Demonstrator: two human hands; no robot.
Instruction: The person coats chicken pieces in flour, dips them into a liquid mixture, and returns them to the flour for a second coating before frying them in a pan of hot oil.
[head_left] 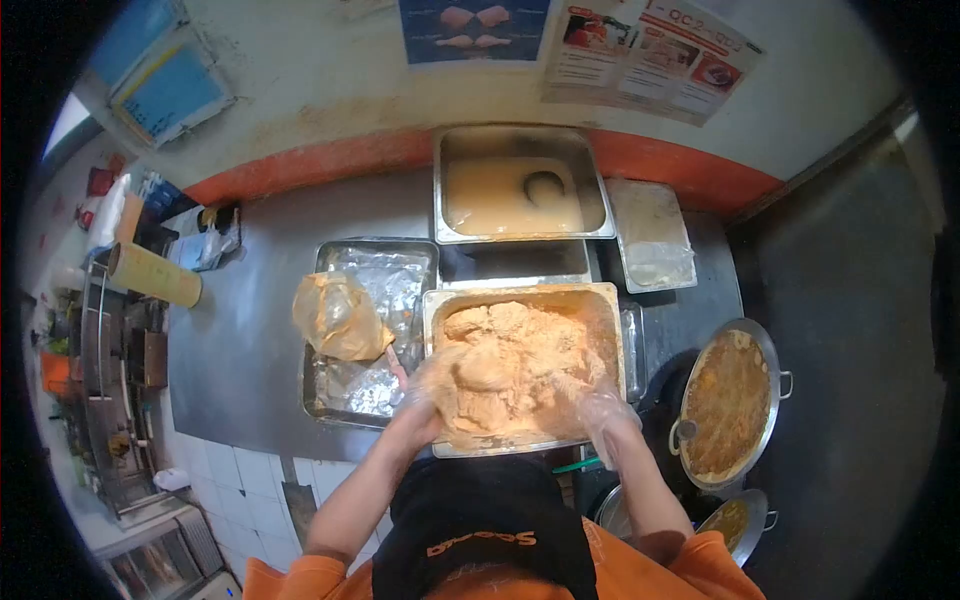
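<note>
A metal tray (618, 330) holds pieces coated in orange-tan flour or crumbs. At the tray's left side is my left hand (432, 400), its fingers smeared by motion against the coated pieces (505, 360). My right hand (595, 405), in a clear plastic glove, reaches over the tray's right side, and its fingers are blurred too. What either hand holds cannot be made out. Left of my left hand, a plastic bag with orange powder (342, 318) lies in a shallow dark tray (310, 385).
Behind stands a deep metal pan (440, 190) of cloudy liquid with a dark curved thing inside. A lidded container (652, 235) is at the back right. Two round pans (728, 400) (735, 522) with brownish contents stand right. A yellowish cylinder (155, 275) lies left.
</note>
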